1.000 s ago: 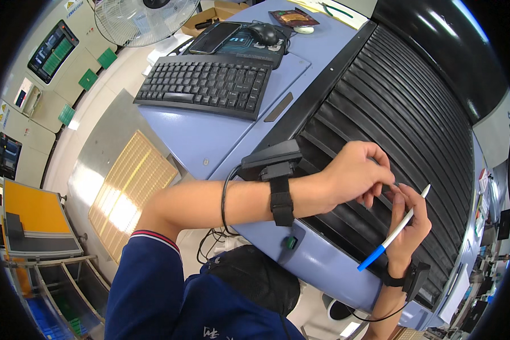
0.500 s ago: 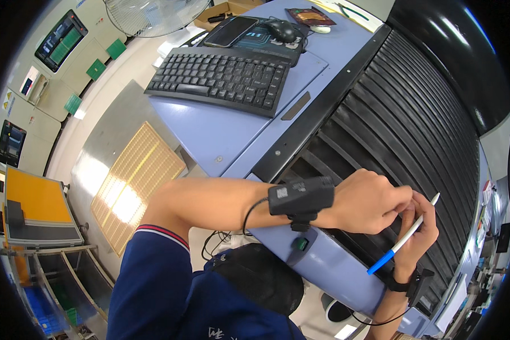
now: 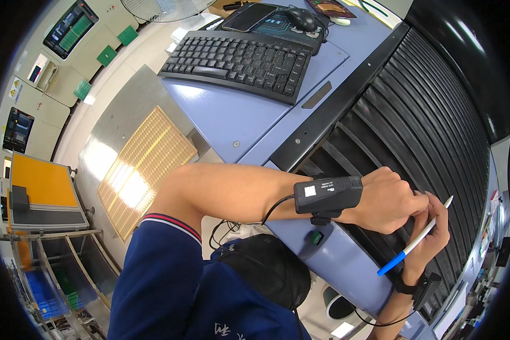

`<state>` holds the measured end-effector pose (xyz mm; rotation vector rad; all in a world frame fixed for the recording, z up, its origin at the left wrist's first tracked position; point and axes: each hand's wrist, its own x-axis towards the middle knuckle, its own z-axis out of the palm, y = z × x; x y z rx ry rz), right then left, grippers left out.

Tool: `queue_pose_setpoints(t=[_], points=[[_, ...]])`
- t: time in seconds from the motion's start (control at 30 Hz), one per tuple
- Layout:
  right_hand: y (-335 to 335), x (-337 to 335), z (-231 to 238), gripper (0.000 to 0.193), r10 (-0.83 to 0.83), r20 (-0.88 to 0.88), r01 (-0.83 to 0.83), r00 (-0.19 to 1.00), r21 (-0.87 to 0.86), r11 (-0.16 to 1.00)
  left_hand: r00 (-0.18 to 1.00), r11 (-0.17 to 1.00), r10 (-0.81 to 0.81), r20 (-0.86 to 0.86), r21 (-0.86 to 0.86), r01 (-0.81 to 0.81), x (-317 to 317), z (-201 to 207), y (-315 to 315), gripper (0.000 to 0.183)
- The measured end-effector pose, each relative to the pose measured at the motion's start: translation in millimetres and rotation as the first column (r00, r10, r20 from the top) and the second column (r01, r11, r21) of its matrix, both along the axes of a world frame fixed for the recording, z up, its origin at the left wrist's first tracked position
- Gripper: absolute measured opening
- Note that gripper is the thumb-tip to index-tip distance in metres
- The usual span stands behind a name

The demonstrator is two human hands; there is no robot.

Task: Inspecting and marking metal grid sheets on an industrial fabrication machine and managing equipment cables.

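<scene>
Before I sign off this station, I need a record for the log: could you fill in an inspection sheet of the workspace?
Surface: black ribbed cover beside a blue bench.
Job's things: white pen with a blue end, in the right hand; anything between the fingertips is hidden.
Clutter: keyboard, mouse and phone toward the bench's far end.
Hands: left hand, fingers curled, meets the right over the ribbed cover.
Cables: one thin black cable at the left wrist box, another near the right wrist.
Surroundings: fan, metal table and yellow board, all leftward.
</scene>
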<state>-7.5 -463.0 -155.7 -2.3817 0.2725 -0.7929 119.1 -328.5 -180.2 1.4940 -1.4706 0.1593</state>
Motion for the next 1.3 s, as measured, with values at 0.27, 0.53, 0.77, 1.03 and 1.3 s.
queue_pose_setpoints(t=[0.27,0.53,0.77,1.03,1.3], points=[[2.9,1.8,1.9,0.017,0.047,0.033,-0.048,0.998,0.018,0.999,0.999,1.000,0.014,0.042,-0.005,-0.013,-1.3,-0.5,1.5,0.013],[2.7,2.6,0.5,0.016,0.070,0.066,-0.071,0.995,0.016,0.997,0.998,1.000,-0.007,0.062,-0.016,0.008,-1.2,-1.5,-0.5,0.010],[3.9,1.8,3.4,0.017,0.050,0.035,-0.051,0.998,0.034,0.998,0.998,0.999,0.001,0.062,-0.040,0.001,-2.6,-3.0,-2.0,0.010],[6.3,4.2,1.1,0.016,0.044,0.083,-0.053,0.996,0.116,0.992,0.971,1.000,-0.001,0.239,0.003,0.000,-8.4,-0.7,4.4,0.028],[5.8,6.0,1.5,0.016,0.039,0.083,-0.045,0.996,0.078,0.996,0.979,0.999,-0.047,0.200,0.002,0.048,-5.2,-1.4,3.9,0.029]])
